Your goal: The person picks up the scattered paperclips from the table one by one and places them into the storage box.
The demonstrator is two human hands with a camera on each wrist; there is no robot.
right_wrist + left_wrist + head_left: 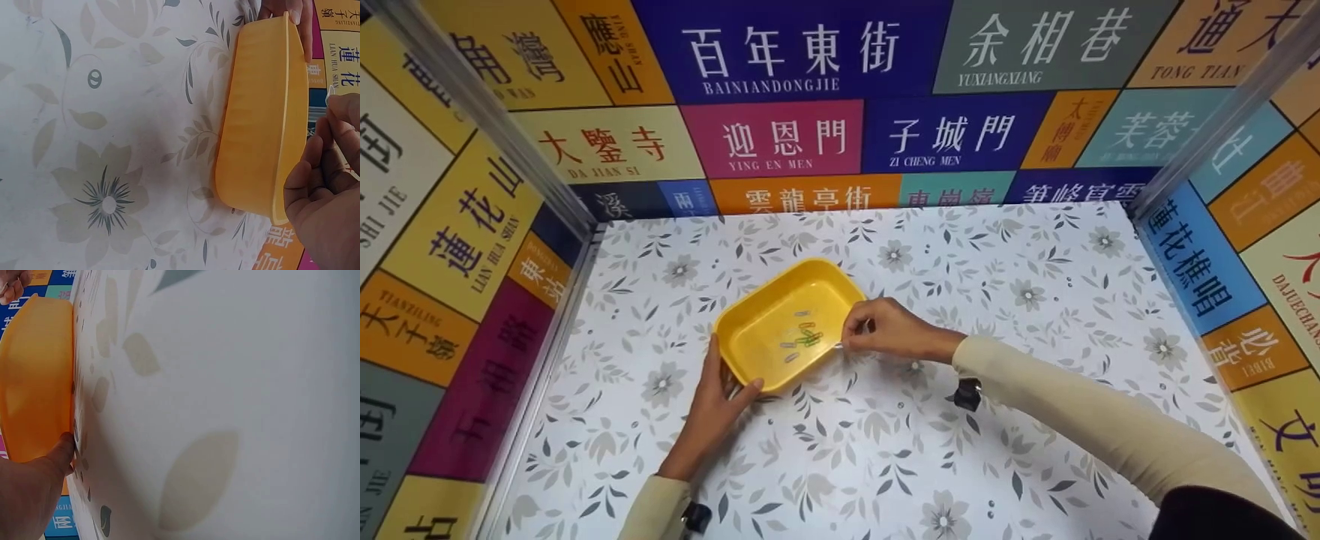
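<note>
A yellow plastic tray [757, 307] sits at an angle on the table. Several small paper clips [808, 337], some green and some pale or clear, lie on its floor. At the near left corner my left hand [716, 405] holds the tray, thumb on the near side and fingers along the left side; the left wrist view shows the thumb [59, 453] against the tray wall. By the right end, my right hand [889, 328] pinches a small pale paper clip [331, 93] between thumb and index finger, near the tray's rim.
Floral white paper covers the table [1035, 360]. Upright panels with coloured street-name signs [810, 60] enclose the back and both sides, with metal posts [502, 112] at the corners. A black strap device [967, 394] is at the right wrist.
</note>
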